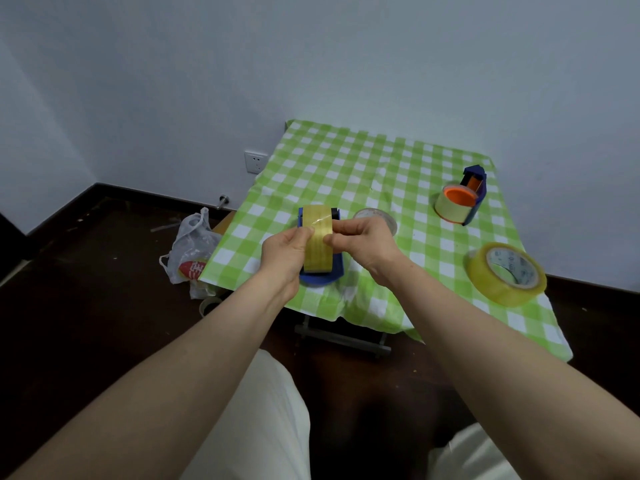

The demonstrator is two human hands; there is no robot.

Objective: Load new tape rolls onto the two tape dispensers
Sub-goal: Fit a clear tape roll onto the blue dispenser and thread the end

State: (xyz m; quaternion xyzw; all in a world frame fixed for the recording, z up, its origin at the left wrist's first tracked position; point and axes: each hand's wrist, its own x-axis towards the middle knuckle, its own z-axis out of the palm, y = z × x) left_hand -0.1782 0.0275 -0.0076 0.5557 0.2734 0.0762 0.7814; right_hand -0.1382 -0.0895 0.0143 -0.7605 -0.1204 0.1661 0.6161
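Observation:
A blue tape dispenser stands near the table's front left edge with a yellowish tape roll seated in it. My left hand pinches the roll's left side. My right hand pinches its right side, and a thin clear strip of tape stretches between my fingertips. A second blue dispenser with an orange hub and a pale yellow roll lies at the back right. A loose clear-yellow tape roll lies flat at the front right.
A green-and-white checked cloth covers the small table. A nearly used-up tape core lies behind my right hand. On the dark floor to the left sits a white plastic bag. A wall socket is on the wall.

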